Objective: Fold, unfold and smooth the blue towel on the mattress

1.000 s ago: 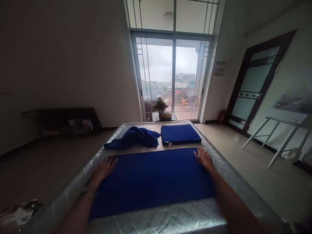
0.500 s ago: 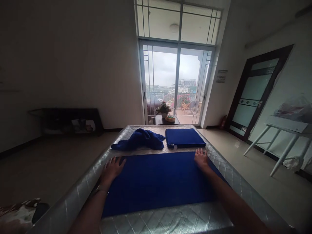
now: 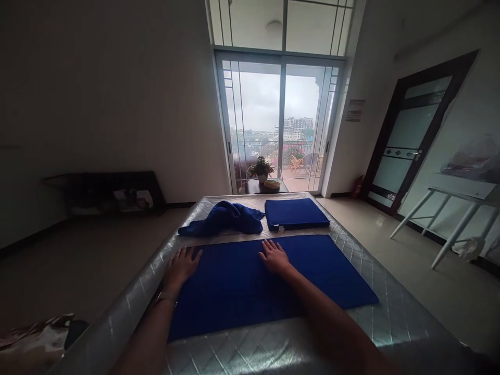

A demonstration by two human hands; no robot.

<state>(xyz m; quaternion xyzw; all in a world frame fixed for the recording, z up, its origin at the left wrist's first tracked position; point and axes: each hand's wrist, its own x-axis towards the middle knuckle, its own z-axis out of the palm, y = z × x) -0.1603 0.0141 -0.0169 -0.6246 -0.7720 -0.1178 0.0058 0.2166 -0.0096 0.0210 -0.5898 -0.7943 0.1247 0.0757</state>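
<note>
A blue cloth (image 3: 234, 291) lies flat as a wide rectangle across the silver quilted mattress (image 3: 219, 359). Resting at its far left corner is my left hand (image 3: 182, 270), fingers stretched out and spread. My right hand (image 3: 274, 257) lies flat on the cloth near the middle of its far edge, fingers extended. Neither hand grips anything. Beyond the cloth, a crumpled blue cloth (image 3: 230, 217) sits on the left. To its right is a neatly folded blue stack (image 3: 297, 213) with a small white label at its near edge.
Past the mattress, a chair (image 3: 255, 186) holds a potted plant (image 3: 261, 167) before the glass sliding door (image 3: 253, 104). A stool (image 3: 449, 195) with a white box and plastic bag stands right. A dark low cabinet-like piece (image 3: 117, 192) is by the left wall.
My right hand has slid left along the cloth, from near its far right corner to the middle of the far edge. My left hand stays at the left corner. The view tilts slightly down.
</note>
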